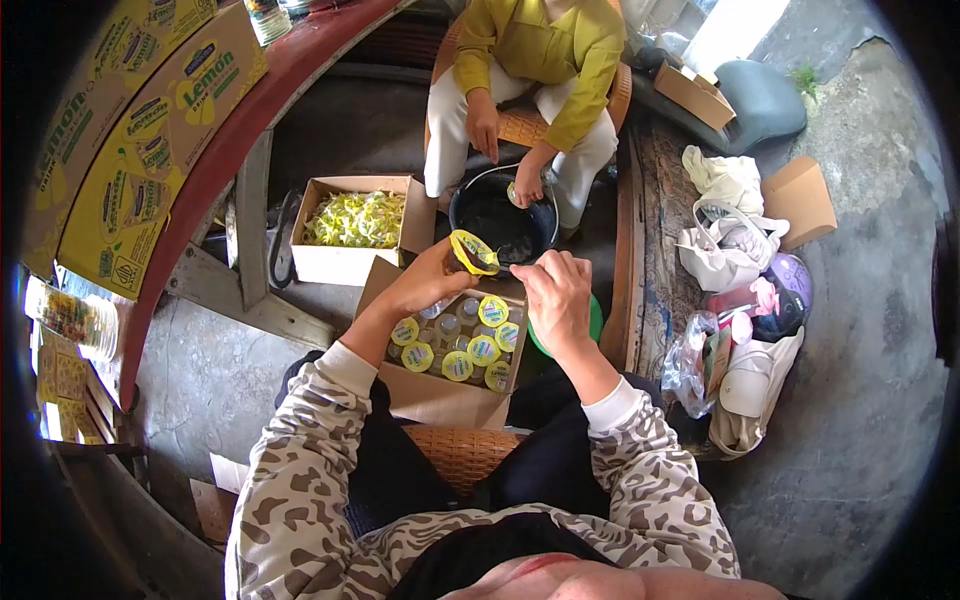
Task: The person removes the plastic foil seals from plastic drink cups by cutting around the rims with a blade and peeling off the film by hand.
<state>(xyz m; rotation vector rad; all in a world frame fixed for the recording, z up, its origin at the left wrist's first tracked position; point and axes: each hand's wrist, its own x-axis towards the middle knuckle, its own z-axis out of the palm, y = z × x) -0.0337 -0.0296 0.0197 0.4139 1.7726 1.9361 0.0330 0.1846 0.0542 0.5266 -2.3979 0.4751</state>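
Observation:
My left hand (425,284) grips a drink cup (473,253) with a yellow printed film lid, its lid side tilted toward me. Close to the cup's right side, my right hand (558,295) is closed in a pinch; what its fingertips hold, if anything, is too small to make out. Below both hands stands an open cardboard box (450,397) with several cups in it, some with yellow lids and some with clear tops. Beyond the cup is a black bucket (503,222) with a handle. Part of a green round container (596,320) shows behind my right hand.
Across from me a seated person in a yellow top (545,45) holds a cup over the bucket. A box of yellow film scraps (350,220) stands left of it. Lemon drink cartons (165,140) line the red-edged table; bags (760,370) lie at right.

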